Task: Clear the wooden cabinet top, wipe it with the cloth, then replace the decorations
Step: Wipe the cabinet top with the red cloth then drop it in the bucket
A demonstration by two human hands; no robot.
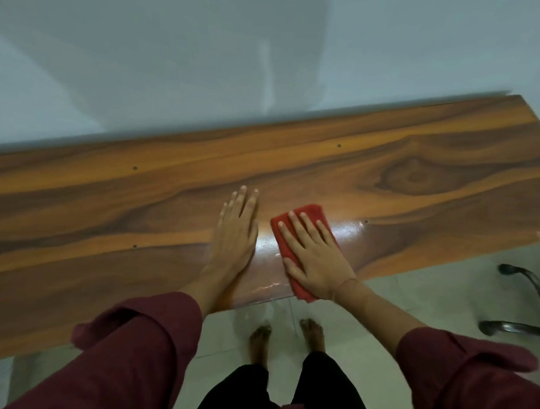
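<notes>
1. The wooden cabinet top (110, 213) runs across the scene from the near left to the far right, set against a pale wall (176, 56). Its glossy, dark-and-orange grain carries a few small dark dots.
2. The left hand (235, 234) lies flat on the wood near the front edge, palm down, fingers straight and close together, pointing toward the wall. It holds nothing.
3. The right hand (313, 254) lies just to the right of the left one, the two apart with a strip of bare wood between them. Its fingers are spread and extended, pressing down on the red cloth (292, 234) rather than gripping it.
4. The red cloth is folded into a long strip under the right palm; its far end shows beyond the fingertips and its near end sticks out past the wrist, right at the front edge of the top.
5. A bright sheen sits on the wood around and between the hands.
6. Both forearms emerge from rolled maroon sleeves (147, 332).
7. Bare feet (313, 333) stand on the pale tiled floor (414, 301) just below the cabinet's front edge.
8. At the right edge, dark curved chair legs (520, 327) rest on the floor, well apart from the hands.
</notes>
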